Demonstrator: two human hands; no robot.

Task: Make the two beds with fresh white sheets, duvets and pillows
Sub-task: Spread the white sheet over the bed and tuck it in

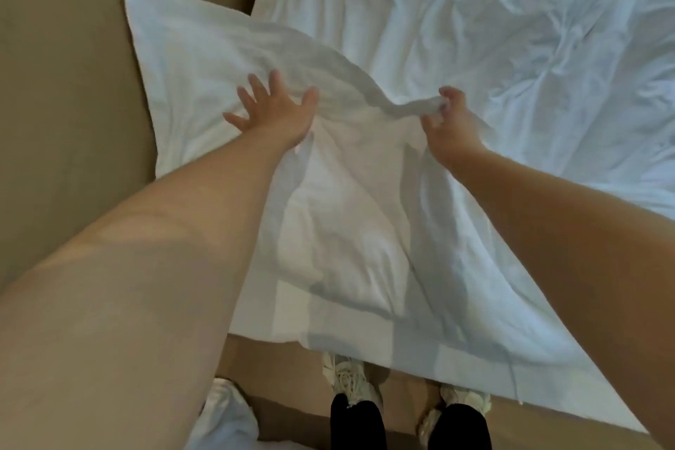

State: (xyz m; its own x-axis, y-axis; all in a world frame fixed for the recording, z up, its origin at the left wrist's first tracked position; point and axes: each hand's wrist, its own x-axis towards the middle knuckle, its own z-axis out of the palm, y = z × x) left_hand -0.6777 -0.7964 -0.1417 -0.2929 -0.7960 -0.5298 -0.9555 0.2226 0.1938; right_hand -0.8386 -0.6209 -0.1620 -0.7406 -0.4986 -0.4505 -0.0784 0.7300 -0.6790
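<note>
left hand [272, 112] splayed flat at frame centre, pinning pillow [204, 58] | right hand [447, 120] right of centre pinches pillowcase [412, 108] edge, likely drawing it on

The one view looks steeply down from the person's head, who stands right against the near edge of the bed [475, 29], with the shoes [349, 376] showing just below that edge. It is close: the left arm [164, 248] and right arm [548, 215] reach from the lower corners over the bed.
</note>
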